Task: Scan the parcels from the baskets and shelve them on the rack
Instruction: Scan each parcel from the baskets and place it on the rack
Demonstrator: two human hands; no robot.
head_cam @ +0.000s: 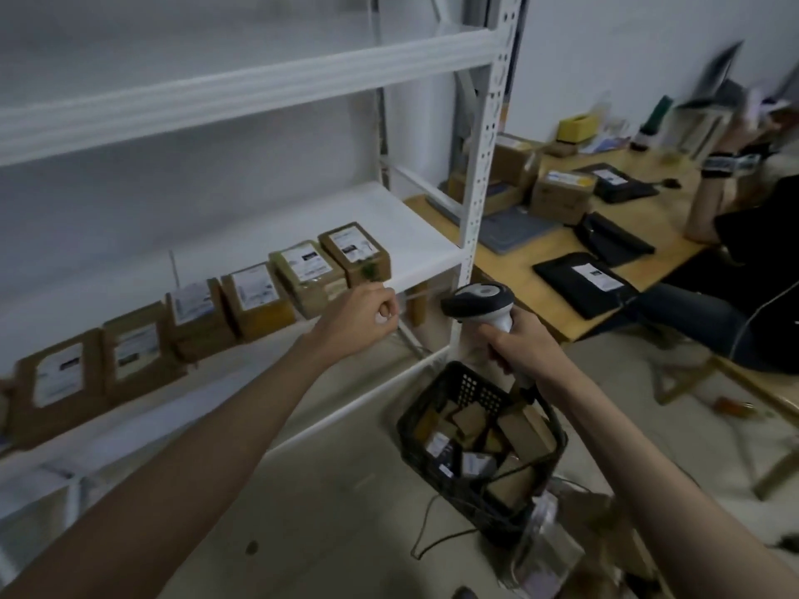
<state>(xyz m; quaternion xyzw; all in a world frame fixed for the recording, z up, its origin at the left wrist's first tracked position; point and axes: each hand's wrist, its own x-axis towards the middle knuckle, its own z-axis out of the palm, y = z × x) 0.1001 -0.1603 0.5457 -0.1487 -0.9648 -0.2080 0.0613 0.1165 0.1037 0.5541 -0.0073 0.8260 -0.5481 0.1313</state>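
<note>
Several brown cardboard parcels with white labels stand in a row on the white rack's middle shelf; the rightmost parcel is closest to my left hand. My left hand hovers just in front of the shelf edge, fingers curled, holding nothing that I can see. My right hand grips the handle of a white and grey barcode scanner, its head pointing left toward the shelf. Below it on the floor, a black plastic basket holds several more brown parcels.
A wooden table to the right of the rack carries boxes, black mailer bags and clutter. A person sits at its far side. The rack's white upright stands between shelf and table. Clear bags and a cable lie on the floor by the basket.
</note>
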